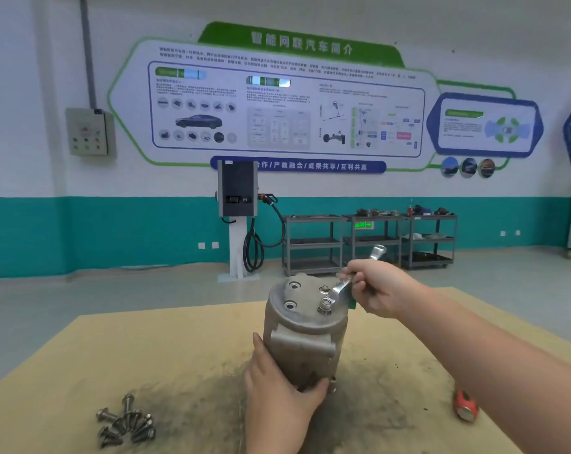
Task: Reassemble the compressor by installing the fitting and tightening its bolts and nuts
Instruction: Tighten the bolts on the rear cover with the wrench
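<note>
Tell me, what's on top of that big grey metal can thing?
On the compressor's top face sit two round holes and two bolts. The right hand holds a wrench on the nearer bolt. The hand hides the top's right edge.

hands (374,286) wrenching (343,283) compressor (305,326), loose bolts (126,424)

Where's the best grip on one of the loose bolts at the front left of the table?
Pinch a bolt by its shank, just under the flanged head, coming from above. The pile of bolts lies flat and tangled on the table, heads pointing different ways, so an outer one like this, lying apart at the pile's left edge, is likely easiest to lift without dragging the others.
</note>
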`<action>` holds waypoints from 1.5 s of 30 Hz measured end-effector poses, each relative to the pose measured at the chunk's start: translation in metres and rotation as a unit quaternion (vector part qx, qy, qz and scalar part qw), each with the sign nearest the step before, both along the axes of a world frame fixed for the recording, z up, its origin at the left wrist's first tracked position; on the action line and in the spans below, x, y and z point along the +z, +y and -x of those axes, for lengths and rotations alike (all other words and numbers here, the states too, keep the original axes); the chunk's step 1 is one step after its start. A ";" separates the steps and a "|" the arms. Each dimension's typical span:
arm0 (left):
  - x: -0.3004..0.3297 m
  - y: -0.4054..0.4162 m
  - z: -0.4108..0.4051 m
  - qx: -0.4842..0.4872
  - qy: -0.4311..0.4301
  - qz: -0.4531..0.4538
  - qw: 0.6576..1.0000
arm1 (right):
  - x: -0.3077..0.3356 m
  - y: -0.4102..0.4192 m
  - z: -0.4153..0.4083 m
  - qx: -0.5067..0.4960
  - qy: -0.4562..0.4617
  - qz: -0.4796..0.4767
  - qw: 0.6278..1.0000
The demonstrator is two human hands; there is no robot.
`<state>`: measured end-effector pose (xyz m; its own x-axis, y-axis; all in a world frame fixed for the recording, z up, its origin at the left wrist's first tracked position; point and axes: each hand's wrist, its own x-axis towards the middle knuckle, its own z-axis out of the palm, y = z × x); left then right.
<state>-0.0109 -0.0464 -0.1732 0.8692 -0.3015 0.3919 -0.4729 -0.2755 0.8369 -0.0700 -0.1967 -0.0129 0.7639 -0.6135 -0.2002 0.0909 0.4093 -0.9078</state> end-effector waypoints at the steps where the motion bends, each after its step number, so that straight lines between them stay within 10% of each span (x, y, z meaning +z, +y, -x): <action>1: 0.000 -0.001 0.001 0.001 -0.004 -0.010 1.000 | -0.010 0.001 0.014 -0.022 -0.055 -0.048 0.997; 4: -0.003 -0.003 0.004 0.011 -0.016 -0.026 0.999 | -0.051 0.019 0.056 -0.063 -0.206 -0.029 0.976; 6: -0.005 -0.005 0.006 0.023 -0.029 -0.024 0.999 | -0.079 0.037 0.077 -0.073 -0.261 0.176 0.946; 8: -0.006 -0.006 0.007 0.029 -0.043 -0.016 0.999 | -0.087 0.050 0.090 -0.082 -0.275 0.494 0.821; 11: -0.007 -0.004 0.009 0.017 -0.046 -0.019 0.999 | -0.059 0.067 0.081 -0.010 -0.193 0.832 0.520; 13: -0.008 -0.004 0.009 0.014 -0.038 -0.034 0.999 | -0.029 0.088 0.057 0.061 -0.081 0.877 0.469; 17: -0.002 -0.006 0.013 0.046 -0.006 -0.024 0.999 | 0.017 0.119 -0.013 0.162 0.071 0.852 0.492; 22: -0.003 -0.006 0.010 0.058 0.025 -0.009 0.998 | 0.047 0.086 -0.078 0.226 0.177 0.571 0.769; 26: 0.000 -0.004 0.011 0.069 0.030 -0.020 0.997 | 0.045 0.046 -0.075 0.112 0.084 0.233 0.962; 29: 0.001 -0.005 0.011 0.066 0.031 -0.005 0.997 | 0.030 0.024 -0.045 0.059 -0.025 0.011 0.998; 34: 0.002 -0.003 0.013 0.063 0.033 0.001 0.997 | -0.017 0.028 0.016 0.021 -0.214 -0.106 0.971; 37: 0.000 -0.004 0.015 0.069 0.024 -0.007 0.997 | -0.051 0.046 0.048 -0.023 -0.271 0.100 0.957; 41: -0.004 -0.007 0.016 0.063 -0.008 -0.040 0.997 | -0.070 0.077 0.068 -0.077 -0.236 0.662 0.707; 45: -0.004 -0.010 0.011 0.061 -0.044 -0.103 0.992 | -0.025 0.106 0.028 0.033 -0.025 0.839 0.543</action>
<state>-0.0216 -0.0560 -0.1769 0.8697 -0.2779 0.4080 -0.4936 -0.4961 0.7143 -0.0979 -0.0904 -0.0374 0.7739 0.1286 0.6202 0.1684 -0.9857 -0.0056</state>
